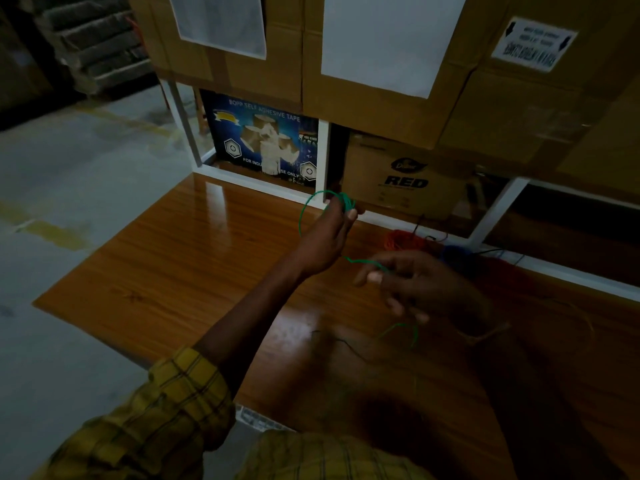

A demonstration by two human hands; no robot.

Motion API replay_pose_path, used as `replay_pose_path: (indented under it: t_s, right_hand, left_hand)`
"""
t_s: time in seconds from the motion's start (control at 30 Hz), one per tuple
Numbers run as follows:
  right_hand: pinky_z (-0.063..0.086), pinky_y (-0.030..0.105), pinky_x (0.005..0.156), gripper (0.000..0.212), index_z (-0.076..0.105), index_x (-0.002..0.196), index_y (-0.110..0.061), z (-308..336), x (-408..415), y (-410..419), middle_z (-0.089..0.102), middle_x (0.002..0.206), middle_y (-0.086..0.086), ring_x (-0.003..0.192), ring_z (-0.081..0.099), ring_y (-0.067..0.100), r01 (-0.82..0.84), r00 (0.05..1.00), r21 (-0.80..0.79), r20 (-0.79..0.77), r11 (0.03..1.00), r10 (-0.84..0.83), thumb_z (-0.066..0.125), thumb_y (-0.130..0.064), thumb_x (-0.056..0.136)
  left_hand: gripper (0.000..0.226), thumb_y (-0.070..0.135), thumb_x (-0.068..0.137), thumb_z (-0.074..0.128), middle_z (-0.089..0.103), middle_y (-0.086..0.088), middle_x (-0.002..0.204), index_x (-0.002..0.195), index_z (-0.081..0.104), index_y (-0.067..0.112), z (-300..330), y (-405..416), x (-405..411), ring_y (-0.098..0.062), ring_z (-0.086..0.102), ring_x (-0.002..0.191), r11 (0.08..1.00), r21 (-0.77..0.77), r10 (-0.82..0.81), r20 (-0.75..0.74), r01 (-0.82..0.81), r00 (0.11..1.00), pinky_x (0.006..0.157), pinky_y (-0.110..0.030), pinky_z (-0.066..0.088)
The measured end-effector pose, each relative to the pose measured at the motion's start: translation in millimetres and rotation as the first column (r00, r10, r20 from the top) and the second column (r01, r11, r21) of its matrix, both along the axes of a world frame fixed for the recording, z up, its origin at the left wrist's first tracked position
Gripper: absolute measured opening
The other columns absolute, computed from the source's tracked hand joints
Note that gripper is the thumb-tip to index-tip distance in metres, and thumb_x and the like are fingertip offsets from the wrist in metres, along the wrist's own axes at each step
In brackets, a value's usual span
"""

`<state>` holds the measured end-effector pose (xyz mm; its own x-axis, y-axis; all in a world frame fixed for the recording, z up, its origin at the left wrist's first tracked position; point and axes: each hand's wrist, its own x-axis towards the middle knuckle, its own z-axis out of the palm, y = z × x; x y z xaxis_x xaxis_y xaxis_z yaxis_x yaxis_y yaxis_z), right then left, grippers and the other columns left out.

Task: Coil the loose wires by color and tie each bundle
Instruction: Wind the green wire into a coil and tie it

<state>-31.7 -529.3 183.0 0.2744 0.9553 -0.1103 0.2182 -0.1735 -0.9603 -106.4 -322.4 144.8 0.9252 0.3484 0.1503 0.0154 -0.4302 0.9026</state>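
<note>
Green wire (304, 216): thin, looped up off the table, one end bunched in the left hand and a stretch running down to the right hand; more of it curled lower, near the table edge.
Left hand (327, 237): raised over the far side of the table, fingers curled round the small bunch of green wire at the fingertips.
Right hand (412, 285): lower and closer in, pretty dark and blurry, thumb and forefinger looked to be pinching the green wire, other fingers loosely spread.
Orange wire bundle (405, 239): sat on the table's far side, just beside a blue wire bundle (457, 254).
Black wire (349, 348): thin strand lying loose on the wood.
Wooden table (173, 254): glossy brown top.
Sleeve (166, 407): yellow plaid.
Cardboard boxes (381, 109): stacked behind, a tape carton (263, 140) underneath.
</note>
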Motion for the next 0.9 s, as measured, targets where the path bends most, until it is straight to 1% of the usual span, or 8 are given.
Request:
replay_pose_path:
  t_s: [0.17,0.3,0.4,0.53,0.63,0.73,0.8,0.9]
  right_hand:
    - [0.020,0.020,0.035,0.028,0.062,0.103,0.002,10,39,-1,0.041,0.049,-0.002,0.034,0.030,0.008,0.208,0.961,0.196,-0.223,0.958,-0.163,0.045,-0.020,0.102]
    - [0.021,0.021,0.035,0.029,0.061,0.097,-0.002,5,54,11,0.039,0.052,-0.002,0.035,0.028,0.007,0.254,0.934,0.244,-0.312,0.936,-0.172,0.044,-0.026,0.100]
    - [0.029,0.020,0.035,0.032,0.064,0.098,-0.008,-6,70,25,0.042,0.056,-0.002,0.034,0.033,0.009,0.329,0.940,0.214,-0.163,0.920,-0.298,0.049,-0.036,0.101]
    - [0.028,0.021,0.039,0.025,0.071,0.093,-0.016,-28,75,45,0.043,0.057,-0.003,0.039,0.035,0.015,0.501,0.864,0.187,-0.053,0.845,-0.501,0.061,-0.038,0.100]
    - [0.034,0.024,0.046,0.023,0.073,0.095,-0.014,-44,71,55,0.052,0.065,0.002,0.046,0.046,0.014,0.561,0.827,0.138,-0.136,0.816,-0.545,0.070,-0.037,0.095]
    - [0.039,0.028,0.049,0.023,0.075,0.112,-0.021,-65,56,52,0.070,0.086,-0.001,0.058,0.059,0.009,0.513,0.858,0.018,0.015,0.858,-0.513,0.061,-0.037,0.102]
    - [0.037,0.023,0.043,0.029,0.071,0.122,-0.020,-77,38,48,0.063,0.080,0.004,0.049,0.049,0.008,0.444,0.892,-0.063,-0.063,0.894,-0.447,0.052,-0.035,0.106]
    - [0.036,0.023,0.038,0.036,0.072,0.108,-0.013,-80,10,49,0.052,0.069,0.005,0.041,0.037,0.010,0.245,0.947,-0.120,-0.183,0.962,-0.264,0.049,-0.041,0.106]
  left_hand:
    - [0.036,0.038,0.116,0.033,0.065,-0.004,0.128,0.133,0.047,0.009,-6,-1,-11,-0.019,0.073,0.078,0.989,-0.070,-0.131,-0.067,0.127,0.989,0.057,-0.025,0.050]
    - [0.040,0.034,0.117,0.032,0.070,-0.018,0.123,0.130,0.051,0.001,-2,-10,-19,-0.019,0.060,0.061,0.937,-0.287,-0.224,-0.056,0.199,0.973,0.053,-0.025,0.041]
    - [0.038,0.031,0.117,0.031,0.068,-0.025,0.118,0.124,0.049,-0.002,2,-16,-21,-0.019,0.056,0.054,0.902,-0.367,-0.253,-0.028,0.226,0.967,0.050,-0.023,0.040]
    - [0.031,0.030,0.116,0.034,0.059,-0.034,0.134,0.122,0.052,0.006,6,-21,-22,-0.018,0.057,0.054,0.849,-0.438,-0.326,0.006,0.295,0.945,0.050,-0.023,0.041]
    - [0.032,0.031,0.117,0.031,0.060,-0.036,0.134,0.125,0.049,0.006,9,-23,-21,-0.018,0.056,0.056,0.816,-0.492,-0.324,0.047,0.304,0.945,0.049,-0.025,0.035]
    - [0.035,0.032,0.117,0.029,0.052,-0.044,0.134,0.125,0.050,0.005,15,-18,-20,-0.020,0.058,0.067,0.759,-0.586,-0.257,0.130,0.283,0.958,0.050,-0.022,0.040]
    - [0.038,0.033,0.116,0.028,0.053,-0.041,0.138,0.122,0.058,0.011,17,-15,-15,-0.028,0.058,0.077,0.721,-0.624,-0.210,0.217,0.301,0.953,0.054,-0.028,0.041]
    - [0.038,0.032,0.117,0.028,0.057,-0.029,0.146,0.129,0.057,0.011,14,-15,-8,-0.043,0.067,0.113,0.722,-0.666,-0.034,0.234,0.186,0.972,0.077,-0.042,0.058]
